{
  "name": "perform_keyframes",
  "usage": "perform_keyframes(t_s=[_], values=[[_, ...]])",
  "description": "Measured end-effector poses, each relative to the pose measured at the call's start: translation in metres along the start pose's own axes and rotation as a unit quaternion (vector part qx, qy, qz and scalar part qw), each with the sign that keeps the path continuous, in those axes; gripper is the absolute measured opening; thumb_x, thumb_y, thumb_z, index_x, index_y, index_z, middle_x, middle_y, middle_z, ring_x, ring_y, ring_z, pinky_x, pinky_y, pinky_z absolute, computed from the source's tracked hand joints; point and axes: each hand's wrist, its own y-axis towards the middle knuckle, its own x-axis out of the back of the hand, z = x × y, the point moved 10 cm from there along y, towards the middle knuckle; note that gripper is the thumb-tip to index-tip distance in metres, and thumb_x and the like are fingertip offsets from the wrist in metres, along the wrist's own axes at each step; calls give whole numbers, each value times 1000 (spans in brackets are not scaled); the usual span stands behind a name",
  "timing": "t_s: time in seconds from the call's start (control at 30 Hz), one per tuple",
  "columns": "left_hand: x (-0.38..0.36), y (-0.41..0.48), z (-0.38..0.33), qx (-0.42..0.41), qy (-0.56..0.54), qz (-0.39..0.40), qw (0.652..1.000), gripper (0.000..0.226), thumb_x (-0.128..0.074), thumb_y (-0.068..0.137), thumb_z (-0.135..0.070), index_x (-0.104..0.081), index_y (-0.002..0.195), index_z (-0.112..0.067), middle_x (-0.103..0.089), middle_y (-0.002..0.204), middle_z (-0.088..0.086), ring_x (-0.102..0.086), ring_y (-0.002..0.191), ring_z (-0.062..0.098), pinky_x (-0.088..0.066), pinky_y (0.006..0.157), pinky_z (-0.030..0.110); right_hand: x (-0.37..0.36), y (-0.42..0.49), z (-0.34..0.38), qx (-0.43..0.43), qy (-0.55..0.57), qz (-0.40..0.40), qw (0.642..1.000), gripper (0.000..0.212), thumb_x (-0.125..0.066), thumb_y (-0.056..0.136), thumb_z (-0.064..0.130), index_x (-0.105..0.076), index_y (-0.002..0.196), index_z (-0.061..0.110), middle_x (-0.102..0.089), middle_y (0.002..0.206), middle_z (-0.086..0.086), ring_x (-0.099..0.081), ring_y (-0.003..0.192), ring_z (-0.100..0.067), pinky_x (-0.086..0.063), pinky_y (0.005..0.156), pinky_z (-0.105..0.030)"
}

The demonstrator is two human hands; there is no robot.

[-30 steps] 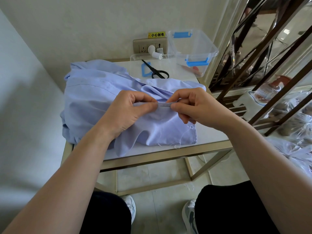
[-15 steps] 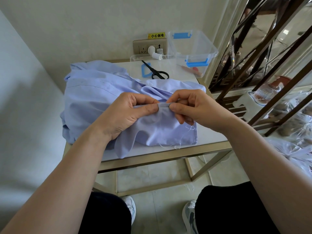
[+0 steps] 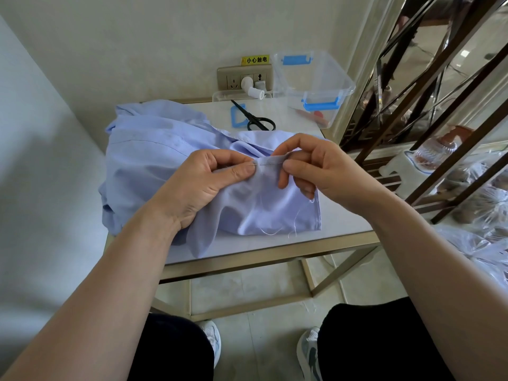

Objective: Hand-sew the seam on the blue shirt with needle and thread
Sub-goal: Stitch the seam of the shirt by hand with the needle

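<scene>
Resting on white table (image 3: 343, 215) by wall socket (image 3: 233, 79): blue shirt (image 3: 145, 160) | left grip (image 3: 203, 182) pinches shirt | right grip (image 3: 321, 171) pinches needle (image 3: 270, 164)

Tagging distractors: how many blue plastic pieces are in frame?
3. The far-end latch and near-end latch on the clear box, plus a loose square frame on the table, with the scissors lying across it. More may be hidden under the shirt.

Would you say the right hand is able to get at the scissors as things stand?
Probably not yet: the right hand pinches the needle in the shirt. Once it lets go, the scissors lie uncovered just beyond, nothing between.
</scene>
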Motion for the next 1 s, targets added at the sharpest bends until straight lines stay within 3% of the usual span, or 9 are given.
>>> perform_keyframes(t_s=[0.23, 0.4, 0.63, 0.73, 0.83, 1.0], values=[[-7, 0, -1, -7, 20, 8, 1000, 20, -67, 85, -16, -76, 68, -23, -68, 70, -8, -59, 69, 2, -47, 67, 12, -18, 0, 5, 21, 0, 33, 999, 13, -46, 100, -1, -49, 101, 11, -71, 74, -1, -35, 45, -11, -34, 46, -24], [-8, 0, 0, -9, 20, -4, 1000, 19, -70, 83, -19, -77, 68, -27, -71, 73, -9, -61, 72, 3, -47, 74, 16, -16, 1, 5, 14, 14, 30, 999, 11, -47, 100, 0, -47, 99, 10, -69, 70, -2, -30, 44, -10, -28, 43, -18], [-6, 2, -2, -25, -2, -26, 999, 10, -71, 83, -25, -79, 82, -19, -73, 84, 4, -62, 83, 10, -46, 86, 27, -15, 5, 3, 17, 1, 11, 1000, 10, -48, 100, 3, -47, 100, 13, -62, 62, -4, -29, 45, -9, -29, 46, -15], [2, 4, -2, -42, 29, -79, 996, 12, -70, 88, -20, -77, 80, -16, -71, 79, 3, -60, 77, 10, -46, 79, 25, -17, 3, -2, -6, -22, 21, 1000, 16, -53, 99, 7, -48, 114, 13, -61, 64, -3, -33, 49, -11, -32, 49, -16], [19, 5, 3, -31, -13, -150, 988, 12, -73, 86, -20, -75, 76, -13, -68, 80, 9, -60, 76, 15, -47, 78, 29, -4, 1, -11, -53, -50, -12, 997, 31, -59, 96, 12, -47, 124, 19, -60, 66, 2, -39, 52, -8, -35, 51, -15], [44, 5, 7, -28, -14, -246, 969, 17, -72, 86, -20, -71, 69, -18, -65, 71, -1, -58, 73, 11, -46, 72, 23, 20, -9, -34, -149, -96, -32, 984, 22, -64, 91, 15, -53, 110, 21, -60, 65, 5, -45, 53, -6, -37, 49, -16]])
